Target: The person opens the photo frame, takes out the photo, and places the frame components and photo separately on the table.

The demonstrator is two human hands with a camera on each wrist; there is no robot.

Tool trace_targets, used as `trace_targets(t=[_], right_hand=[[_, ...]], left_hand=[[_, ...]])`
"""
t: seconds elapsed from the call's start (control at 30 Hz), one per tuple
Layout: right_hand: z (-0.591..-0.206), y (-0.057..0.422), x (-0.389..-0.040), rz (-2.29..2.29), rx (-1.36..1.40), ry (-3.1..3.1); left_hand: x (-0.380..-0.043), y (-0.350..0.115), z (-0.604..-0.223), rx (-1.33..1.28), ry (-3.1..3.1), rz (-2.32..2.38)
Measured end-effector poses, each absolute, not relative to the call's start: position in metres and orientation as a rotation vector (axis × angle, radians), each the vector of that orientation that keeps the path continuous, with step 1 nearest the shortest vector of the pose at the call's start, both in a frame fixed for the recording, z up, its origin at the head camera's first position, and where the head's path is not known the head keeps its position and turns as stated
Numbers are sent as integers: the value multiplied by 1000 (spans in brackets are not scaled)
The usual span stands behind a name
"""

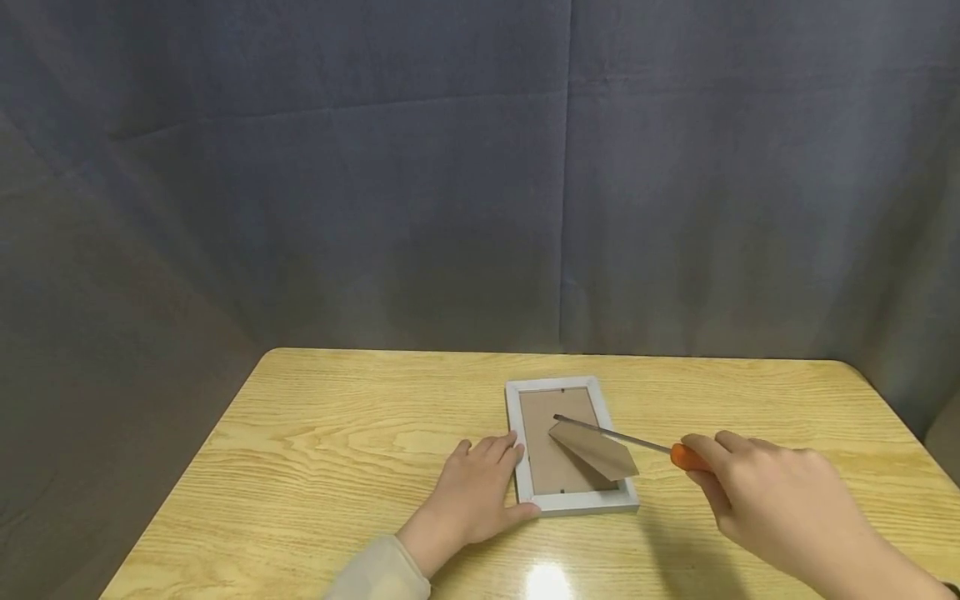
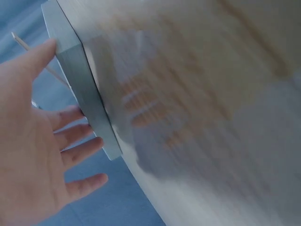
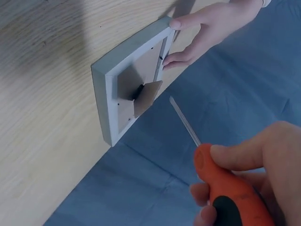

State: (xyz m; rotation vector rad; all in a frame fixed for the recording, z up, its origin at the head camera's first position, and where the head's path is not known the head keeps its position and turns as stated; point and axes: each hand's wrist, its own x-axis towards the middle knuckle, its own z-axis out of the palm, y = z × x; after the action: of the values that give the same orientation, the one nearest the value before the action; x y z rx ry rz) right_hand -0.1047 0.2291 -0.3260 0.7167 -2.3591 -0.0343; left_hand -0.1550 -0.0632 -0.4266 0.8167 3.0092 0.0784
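Observation:
A picture frame (image 1: 577, 502) with a pale grey border lies face down on the table, its brown backing board (image 1: 542, 454) upward. From the board a cardboard stand leg (image 1: 597, 451) sticks up at a slant. My left hand (image 1: 476, 492) rests against the frame's left side and near corner, fingers spread and fairly straight in the left wrist view. With my right hand (image 1: 780, 500) I grip a screwdriver (image 3: 240, 202) by its orange and black handle. Its metal shaft points left over the frame; in the right wrist view the tip is apart from the board.
The wood-grain table (image 1: 337, 433) extends around the frame, with rounded far corners. Behind it hangs a dark blue-grey curtain (image 1: 450, 208). Small dark tabs (image 1: 562, 491) show at the inner edges of the frame's border.

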Motion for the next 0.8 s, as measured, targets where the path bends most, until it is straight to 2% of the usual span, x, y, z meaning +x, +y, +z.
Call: trace_targets(t=[0.8], right_hand=[[-343, 242, -104, 99, 465, -2488]], left_hand=[[-134, -29, -421, 701, 3094, -496]])
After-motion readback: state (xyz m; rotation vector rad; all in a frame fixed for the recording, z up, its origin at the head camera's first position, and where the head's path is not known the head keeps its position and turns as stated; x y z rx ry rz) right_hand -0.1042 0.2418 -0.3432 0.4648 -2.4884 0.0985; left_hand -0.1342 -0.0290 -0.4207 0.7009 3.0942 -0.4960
